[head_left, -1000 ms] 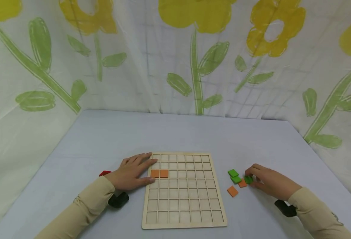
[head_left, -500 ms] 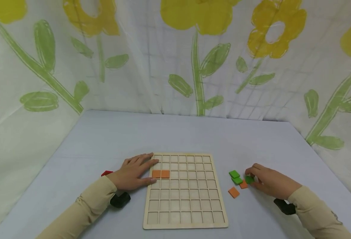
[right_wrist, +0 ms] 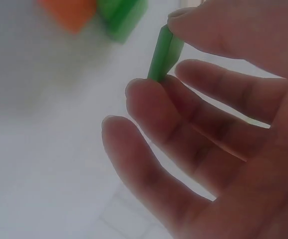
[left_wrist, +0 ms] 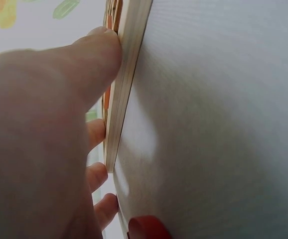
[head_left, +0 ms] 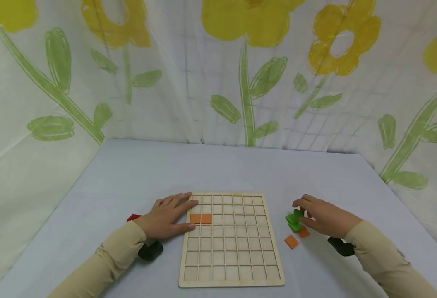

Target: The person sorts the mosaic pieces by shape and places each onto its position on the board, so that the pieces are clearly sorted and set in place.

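My left hand (head_left: 164, 219) rests on the left edge of a wooden grid board (head_left: 231, 284), fingers spread and thumb lower down the rim. Two orange square tiles (head_left: 201, 218) lie side by side in the board's left cells, in the third row from the top. Right of the board, my right hand (head_left: 328, 214) pinches a green square tile (right_wrist: 165, 54) on edge between thumb and fingertips. In the head view this tile overlaps the loose green tiles (head_left: 294, 227) just below. Two orange tiles (head_left: 291, 241) lie near them, one partly tucked beside the green ones.
A red piece (head_left: 133, 217) lies on the table left of my left hand, partly hidden by the wrist. Black wrist cameras (head_left: 150, 251) hang under both wrists. The pale table (head_left: 226, 165) ends at a flower-printed curtain (head_left: 188, 82) behind.
My right hand has lifted and moved left and slightly away from me with the green tile, now over the other green tiles. My left hand keeps its place on the board.
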`<state>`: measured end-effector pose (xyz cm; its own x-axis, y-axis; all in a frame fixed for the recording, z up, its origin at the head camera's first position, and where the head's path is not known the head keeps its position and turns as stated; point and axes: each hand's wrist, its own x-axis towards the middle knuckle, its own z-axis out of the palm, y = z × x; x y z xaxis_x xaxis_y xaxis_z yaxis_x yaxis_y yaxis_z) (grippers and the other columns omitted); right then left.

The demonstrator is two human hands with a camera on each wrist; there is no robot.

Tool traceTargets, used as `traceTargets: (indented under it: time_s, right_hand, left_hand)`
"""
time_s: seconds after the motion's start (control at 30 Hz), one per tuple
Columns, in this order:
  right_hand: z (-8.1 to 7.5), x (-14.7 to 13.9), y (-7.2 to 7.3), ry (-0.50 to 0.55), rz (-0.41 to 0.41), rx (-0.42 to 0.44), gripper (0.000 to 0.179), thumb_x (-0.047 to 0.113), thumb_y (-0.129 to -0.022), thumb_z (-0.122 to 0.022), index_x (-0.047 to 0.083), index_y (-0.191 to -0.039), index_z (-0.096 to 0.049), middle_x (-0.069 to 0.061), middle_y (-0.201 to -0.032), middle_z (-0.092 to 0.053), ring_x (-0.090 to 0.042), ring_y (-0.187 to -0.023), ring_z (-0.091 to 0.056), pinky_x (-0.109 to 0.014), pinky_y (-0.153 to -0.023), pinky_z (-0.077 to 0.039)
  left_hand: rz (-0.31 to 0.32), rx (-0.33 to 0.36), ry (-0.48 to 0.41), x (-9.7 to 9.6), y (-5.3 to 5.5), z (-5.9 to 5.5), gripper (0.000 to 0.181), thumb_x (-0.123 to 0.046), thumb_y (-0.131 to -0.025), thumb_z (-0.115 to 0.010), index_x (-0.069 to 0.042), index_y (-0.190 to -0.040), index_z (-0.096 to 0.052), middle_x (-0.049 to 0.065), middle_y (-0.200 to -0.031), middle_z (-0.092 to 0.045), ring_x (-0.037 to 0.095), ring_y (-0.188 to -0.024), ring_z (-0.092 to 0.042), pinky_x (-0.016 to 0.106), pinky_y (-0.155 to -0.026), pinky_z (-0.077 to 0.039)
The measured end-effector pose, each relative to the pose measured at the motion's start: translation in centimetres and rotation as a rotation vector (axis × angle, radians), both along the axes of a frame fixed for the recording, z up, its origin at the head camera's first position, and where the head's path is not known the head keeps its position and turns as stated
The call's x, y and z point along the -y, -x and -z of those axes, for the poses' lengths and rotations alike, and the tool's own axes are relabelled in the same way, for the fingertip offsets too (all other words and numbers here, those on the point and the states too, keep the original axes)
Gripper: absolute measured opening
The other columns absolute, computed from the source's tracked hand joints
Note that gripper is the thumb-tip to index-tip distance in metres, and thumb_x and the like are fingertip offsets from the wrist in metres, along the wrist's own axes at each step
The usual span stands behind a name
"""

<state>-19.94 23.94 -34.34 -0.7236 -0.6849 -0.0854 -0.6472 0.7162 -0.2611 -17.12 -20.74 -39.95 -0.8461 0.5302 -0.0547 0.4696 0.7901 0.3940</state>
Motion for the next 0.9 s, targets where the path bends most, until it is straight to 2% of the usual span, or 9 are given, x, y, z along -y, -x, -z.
traceTargets:
  time_s: [0.47,0.63,0.9]
  right_hand:
    - [-0.4,4.9,1.4,0.007,-0.119,-0.039,0.030,0.010,-0.090,-0.067,0.004,-0.117,-0.057,0.003,-0.100,-0.052,-0.003,-0.077,-0.052,-0.020,-0.068,-0.049]
    - [-0.6,6.6,1.7,0.014,-0.152,-0.055,0.030,0.010,-0.090,-0.066,0.006,-0.118,-0.056,0.002,-0.099,-0.052,-0.005,-0.078,-0.054,-0.022,-0.068,-0.048]
    - [-0.1,9.0,2.2,0.062,-0.226,-0.076,0.029,0.009,-0.090,-0.067,0.005,-0.116,-0.054,0.001,-0.098,-0.054,-0.009,-0.081,-0.058,-0.023,-0.070,-0.050]
  left_hand:
    - [0.002,-0.029,-0.024,0.0,-0.1,0.2,0.067,-0.056,-0.094,-0.050,-0.019,-0.148,-0.036,0.011,-0.156,-0.025,0.040,-0.140,-0.025,0.062,-0.101,-0.024]
    - [0.002,-0.010,-0.013,0.0,0.0,0.2,0.068,-0.058,-0.094,-0.048,-0.021,-0.149,-0.035,0.010,-0.157,-0.024,0.039,-0.141,-0.024,0.062,-0.102,-0.024]
    - [0.002,-0.024,-0.011,-0.1,-0.2,0.1,0.066,-0.056,-0.094,-0.049,-0.020,-0.148,-0.036,0.011,-0.156,-0.025,0.039,-0.141,-0.025,0.062,-0.101,-0.024]
